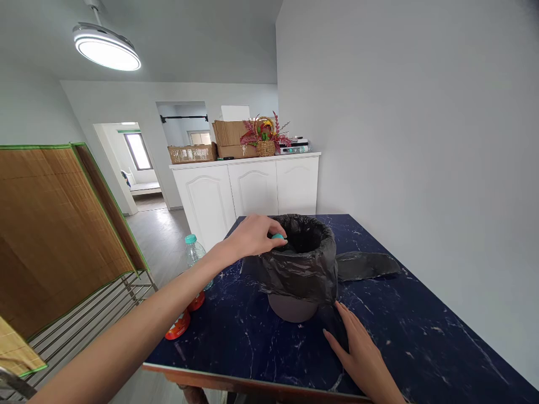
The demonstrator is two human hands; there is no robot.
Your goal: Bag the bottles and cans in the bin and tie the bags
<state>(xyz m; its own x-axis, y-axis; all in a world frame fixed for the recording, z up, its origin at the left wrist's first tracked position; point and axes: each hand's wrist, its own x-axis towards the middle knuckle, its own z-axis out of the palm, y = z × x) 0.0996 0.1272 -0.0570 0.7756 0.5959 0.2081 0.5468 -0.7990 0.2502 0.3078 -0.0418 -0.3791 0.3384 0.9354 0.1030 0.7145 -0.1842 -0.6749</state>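
Observation:
A bin point(292, 308) lined with a black plastic bag point(298, 275) stands on the dark blue table. My left hand point(256, 234) reaches over the bin's left rim, its thumb and fingers closed on a turquoise bottle cap point(278, 237). Whether a bottle hangs below that cap is hidden by the hand and the bag. Lying low beside the bin at the front right, my right hand point(356, 348) has its thumb and fingers apart, with the fingertips at the bag's hanging lower edge.
Left of my forearm stand a clear bottle point(193, 249) with a turquoise cap and red-orange cans point(179, 325), partly covered. A flat black bag point(366, 265) lies right of the bin. A bamboo-screened metal rack point(63, 213) is at left; white cabinets point(248, 188) stand behind.

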